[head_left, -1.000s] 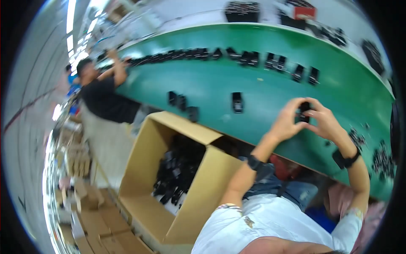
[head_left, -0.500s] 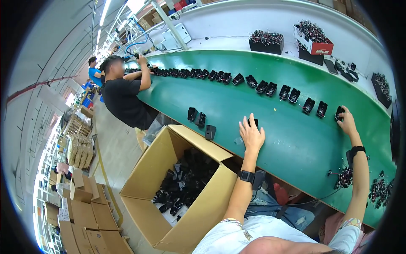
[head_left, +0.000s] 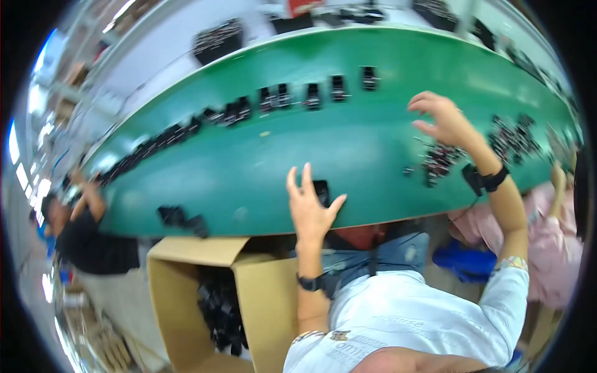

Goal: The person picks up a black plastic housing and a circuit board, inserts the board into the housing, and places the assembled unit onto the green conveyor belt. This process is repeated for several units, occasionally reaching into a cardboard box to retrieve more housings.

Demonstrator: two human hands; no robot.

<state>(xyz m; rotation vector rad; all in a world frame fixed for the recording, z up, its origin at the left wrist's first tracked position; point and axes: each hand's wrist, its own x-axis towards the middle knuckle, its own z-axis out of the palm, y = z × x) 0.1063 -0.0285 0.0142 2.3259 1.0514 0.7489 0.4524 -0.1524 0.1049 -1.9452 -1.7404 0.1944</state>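
My left hand [head_left: 309, 208] rests on the green tabletop near its front edge, fingers spread. A small black plastic housing [head_left: 321, 191] lies between its thumb and forefinger; I cannot make out any grip on it. My right hand [head_left: 443, 117] is over the table, fingers curved and apart with nothing visible in them. It is nearest to a pile of small wired parts [head_left: 440, 160], dark with red bits. Beyond both hands, a row of black housings [head_left: 312, 96] with small parts in them runs to the far left, ending at a last housing [head_left: 369, 78].
An open cardboard box [head_left: 267, 304] with many black pieces stands at the table's front left. Several black housings [head_left: 180, 219] sit near the edge above it. A second parts pile [head_left: 515, 138] is at right. Co-workers are at far left and right, one in pink [head_left: 550, 252].
The view has swung right. My right hand has left the last housing in the row and moved nearer, toward the wired parts. My left hand stays by its housing.
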